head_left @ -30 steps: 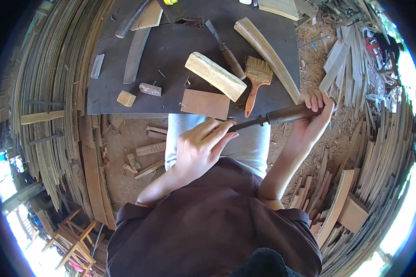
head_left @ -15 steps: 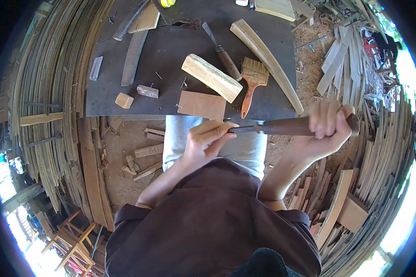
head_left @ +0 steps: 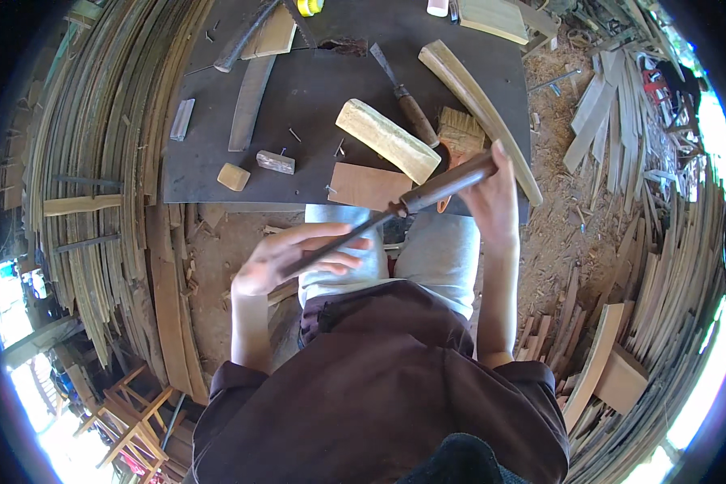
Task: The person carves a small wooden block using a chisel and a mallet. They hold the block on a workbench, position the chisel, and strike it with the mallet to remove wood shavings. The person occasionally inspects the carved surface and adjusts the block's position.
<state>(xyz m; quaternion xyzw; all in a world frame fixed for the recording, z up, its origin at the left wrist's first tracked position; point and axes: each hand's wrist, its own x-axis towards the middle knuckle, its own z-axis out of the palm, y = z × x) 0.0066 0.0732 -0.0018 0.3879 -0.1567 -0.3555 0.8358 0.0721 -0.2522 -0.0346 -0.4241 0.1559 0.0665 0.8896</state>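
Grasping the chisel (head_left: pixel 448 184) are the right fingers (head_left: pixel 504 166), left fingers (head_left: pixel 306 233) splayed beneath its blade (head_left: pixel 347 240).

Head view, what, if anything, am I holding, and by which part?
A wooden-handled chisel: your right hand holds the butt end of its handle. Its blade crosses your open left hand; contact there is unclear.

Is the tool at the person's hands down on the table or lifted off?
Lifted off: the wooden-handled tool spans both hands, handle at the right hand, shaft across the left hand.
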